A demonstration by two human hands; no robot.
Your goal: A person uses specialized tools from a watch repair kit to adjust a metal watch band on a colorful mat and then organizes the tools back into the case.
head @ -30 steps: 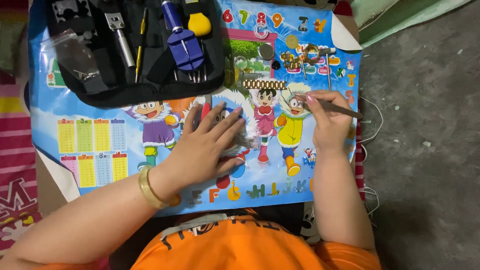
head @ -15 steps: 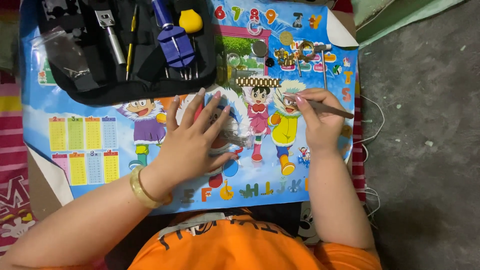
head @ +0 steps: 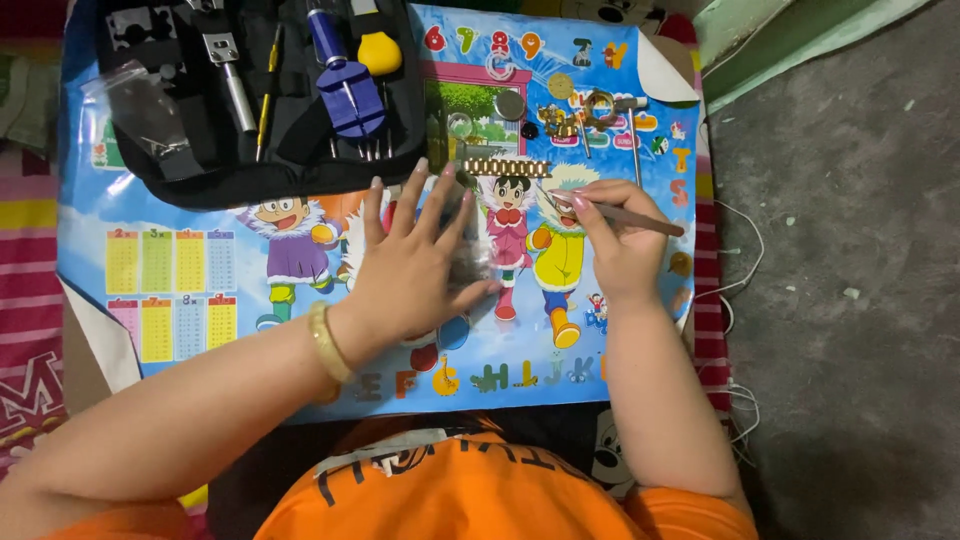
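My left hand (head: 415, 265) lies flat with spread fingers on a colourful cartoon poster (head: 200, 290), covering a small greyish object whose edge shows at the fingertips (head: 470, 262). A gold bangle (head: 328, 342) circles that wrist. My right hand (head: 615, 240) grips a thin dark tool (head: 640, 218) like a pen, its tip near the left fingertips. A metal watch band (head: 505, 167) lies just beyond both hands. Small watch parts (head: 560, 110) sit scattered at the poster's far edge.
An open black tool case (head: 250, 100) holds a blue tool (head: 345, 85), a yellow-headed tool (head: 378, 50), screwdrivers and a plastic bag (head: 150, 115). Grey floor (head: 850, 250) lies to the right, a white cable (head: 735, 300) by the poster's edge, striped cloth (head: 25, 260) at left.
The left hand slid slightly and keeps pressing on the poster. The right hand with the tool stays nearly in place. The view shifted a little.
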